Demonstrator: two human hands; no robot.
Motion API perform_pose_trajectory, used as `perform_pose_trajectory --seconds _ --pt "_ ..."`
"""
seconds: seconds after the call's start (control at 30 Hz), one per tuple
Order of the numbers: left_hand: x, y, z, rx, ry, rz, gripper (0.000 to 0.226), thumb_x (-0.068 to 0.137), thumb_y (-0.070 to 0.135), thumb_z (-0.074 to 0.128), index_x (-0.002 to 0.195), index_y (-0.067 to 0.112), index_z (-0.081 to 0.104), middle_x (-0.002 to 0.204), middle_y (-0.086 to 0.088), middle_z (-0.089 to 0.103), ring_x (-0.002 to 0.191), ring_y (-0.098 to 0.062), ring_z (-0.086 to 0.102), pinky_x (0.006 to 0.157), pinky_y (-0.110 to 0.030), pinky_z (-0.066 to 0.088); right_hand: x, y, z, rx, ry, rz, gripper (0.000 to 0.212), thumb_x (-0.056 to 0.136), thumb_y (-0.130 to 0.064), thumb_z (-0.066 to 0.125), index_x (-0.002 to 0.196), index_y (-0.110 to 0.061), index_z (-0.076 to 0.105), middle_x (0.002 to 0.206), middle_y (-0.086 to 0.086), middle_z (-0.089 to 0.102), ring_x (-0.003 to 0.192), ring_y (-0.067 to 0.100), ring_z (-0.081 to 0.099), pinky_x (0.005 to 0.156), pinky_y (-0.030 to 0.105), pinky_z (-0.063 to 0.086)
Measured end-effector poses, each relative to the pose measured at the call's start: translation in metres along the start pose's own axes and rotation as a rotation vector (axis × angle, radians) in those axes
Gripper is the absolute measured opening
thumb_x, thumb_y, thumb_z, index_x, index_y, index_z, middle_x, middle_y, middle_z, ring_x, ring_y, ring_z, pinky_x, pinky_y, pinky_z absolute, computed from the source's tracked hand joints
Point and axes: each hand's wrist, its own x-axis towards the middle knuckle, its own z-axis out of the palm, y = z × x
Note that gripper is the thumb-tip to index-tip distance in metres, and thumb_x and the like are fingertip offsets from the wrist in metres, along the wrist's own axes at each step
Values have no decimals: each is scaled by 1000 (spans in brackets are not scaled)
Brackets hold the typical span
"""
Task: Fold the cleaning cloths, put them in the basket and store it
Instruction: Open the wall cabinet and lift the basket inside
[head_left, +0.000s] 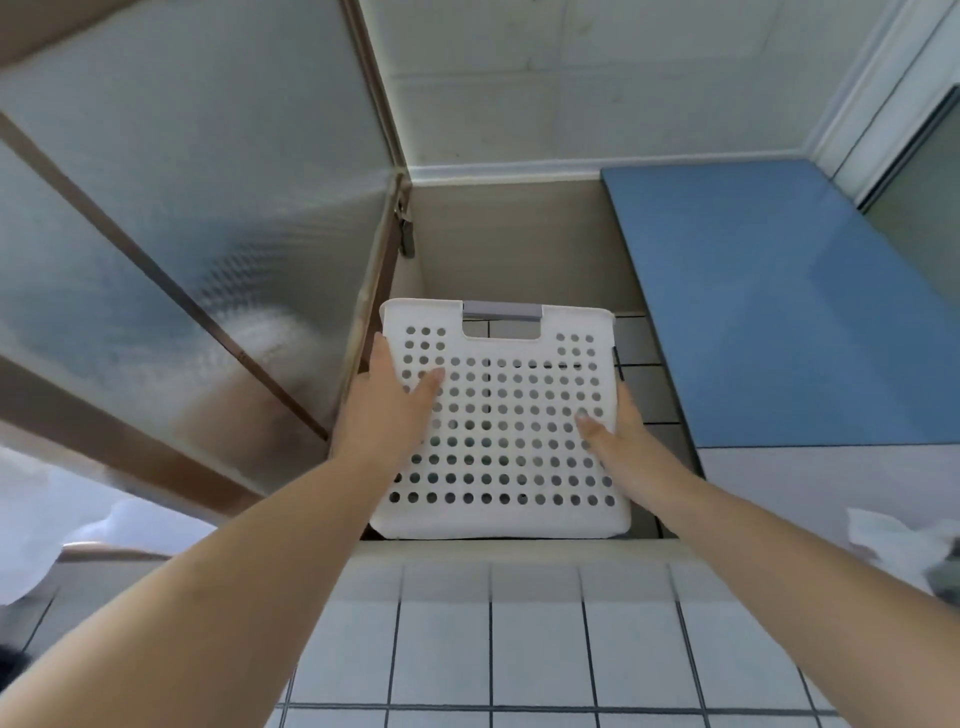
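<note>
A white perforated plastic basket (501, 395) with a grey handle strip on its top rim stands in the mouth of an open overhead cabinet (519, 244), its holed wall facing me. My left hand (389, 410) grips its left edge, thumb across the front. My right hand (621, 447) grips the right edge, thumb laid on the holes. What lies inside the basket is hidden from below.
The frosted-glass cabinet door (208, 218) with a brown frame swings open at the left. A blue closed door (779, 301) adjoins on the right. White wall tiles (493, 639) run below the cabinet. Crumpled white material (893, 540) shows at the right edge.
</note>
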Motion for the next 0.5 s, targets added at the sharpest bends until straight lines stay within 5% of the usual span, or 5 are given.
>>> perform_pose_trajectory --seconds 0.1,0.23,0.5 --pt "-12 -13 8 115 3 78 63 94 49 39 147 35 8 144 -7 32 126 -25 43 99 -46 43 -21 11 12 -132 -21 -100 63 94 -40 47 134 -62 3 127 -28 46 106 -5 54 79 16 48" --pt "-37 -31 17 314 -94 195 58 96 50 27 148 36 4 157 4 -12 146 -24 -3 110 -43 28 -18 16 27 -260 27 -103 69 98 -40 40 147 -40 -8 150 -10 28 129 8 39 109 32 32" --pt "-45 -52 20 536 -165 330 47 100 42 22 146 37 23 159 2 8 145 -22 0 110 -41 33 -4 21 39 -329 58 -35 56 101 -36 33 150 -36 4 157 -2 17 139 17 28 114 36 25"
